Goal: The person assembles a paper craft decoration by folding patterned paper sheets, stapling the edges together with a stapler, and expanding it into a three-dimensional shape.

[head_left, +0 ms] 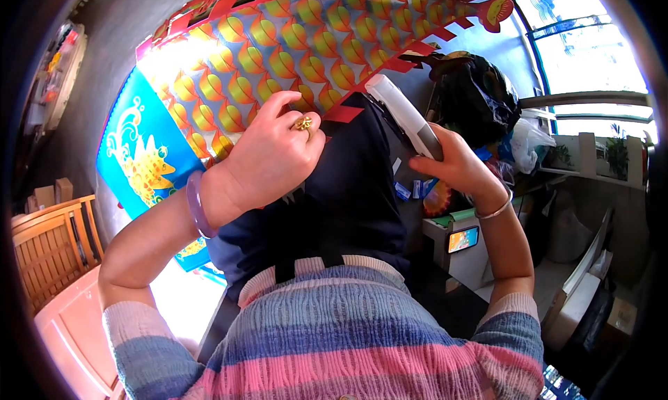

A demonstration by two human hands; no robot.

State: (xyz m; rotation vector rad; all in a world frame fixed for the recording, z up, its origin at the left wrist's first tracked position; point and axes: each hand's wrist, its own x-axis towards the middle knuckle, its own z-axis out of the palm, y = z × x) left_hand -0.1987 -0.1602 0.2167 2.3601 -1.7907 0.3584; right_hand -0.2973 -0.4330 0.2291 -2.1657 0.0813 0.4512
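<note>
Across my lap and beyond it lies a long paper dragon-like body (pixel 278 56) with orange and yellow scales on silver and red tabs along its edges. My left hand (pixel 282 146), wearing a gold ring and a purple bangle, is closed in front of the scales with fingers curled. What it pinches, if anything, is hidden. My right hand (pixel 459 160) grips the grey rear end of a white stapler (pixel 403 108), whose front points up and left beside a red tab (pixel 342 113). A blue panel with gold patterns (pixel 142 153) joins the body's left end.
A black plastic bag (pixel 480 97) stands at right near the window. Small blue boxes (pixel 410 190) lie below it. A phone (pixel 463 239) rests on a white box (pixel 465 262). At left are a wooden chair (pixel 52 250) and a pink surface (pixel 80 330).
</note>
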